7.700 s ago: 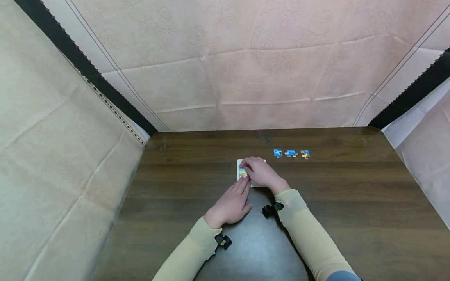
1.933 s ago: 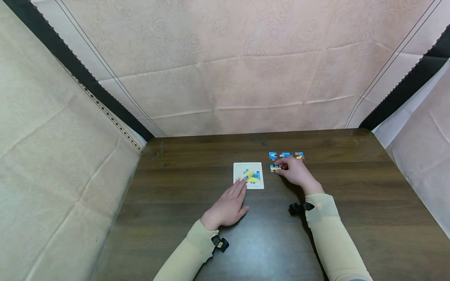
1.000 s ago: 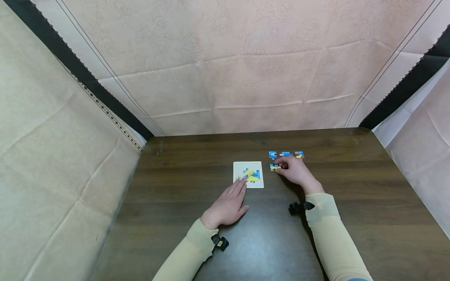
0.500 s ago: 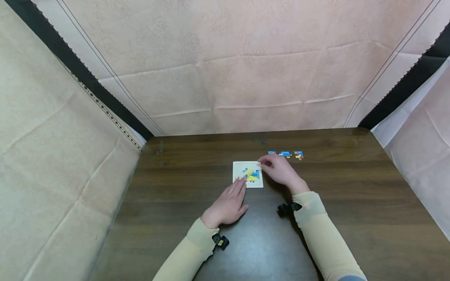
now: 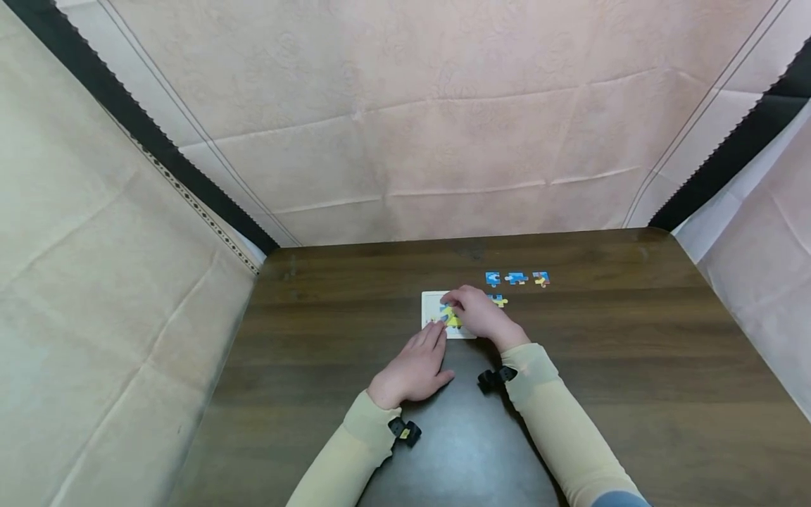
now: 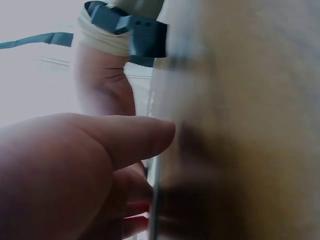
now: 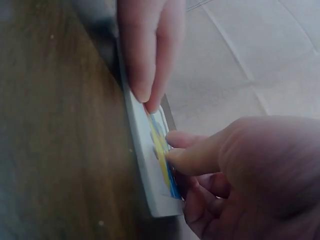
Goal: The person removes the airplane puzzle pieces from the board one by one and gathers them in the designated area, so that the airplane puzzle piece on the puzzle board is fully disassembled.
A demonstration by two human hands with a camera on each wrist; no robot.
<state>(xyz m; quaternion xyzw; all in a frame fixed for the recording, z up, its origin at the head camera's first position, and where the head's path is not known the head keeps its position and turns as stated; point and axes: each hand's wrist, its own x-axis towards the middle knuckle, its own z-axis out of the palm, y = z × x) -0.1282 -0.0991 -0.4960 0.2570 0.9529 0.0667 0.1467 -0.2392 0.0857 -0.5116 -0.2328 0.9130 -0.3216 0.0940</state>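
A small white-framed jigsaw tray [image 5: 432,301] lies on the table, partly covered by both hands. Yellow and blue puzzle pieces [image 5: 453,320] sit inside its frame. My left hand [image 5: 408,370] lies flat, its straight fingertips resting on the tray's near edge. My right hand [image 5: 483,314] reaches over the tray's right side. In the right wrist view its thumb and a bent finger [image 7: 187,159] touch the picture surface [image 7: 161,150] close together; whether they pinch a piece is unclear. The left wrist view shows mainly my left thumb [image 6: 145,135].
Beyond the tray, a row of loose pieces lies on the table: a blue one [image 5: 493,279], a blue one with tabs [image 5: 516,278] and a multicoloured one [image 5: 541,279]. Below them is a blue-and-yellow piece [image 5: 499,301]. Cloth [image 5: 443,141] hangs behind the table.
My right hand has moved left from the blue-and-yellow piece onto the tray, leaving that piece on the table. That piece was not visible in the oldest frame. My left hand stays at the tray.
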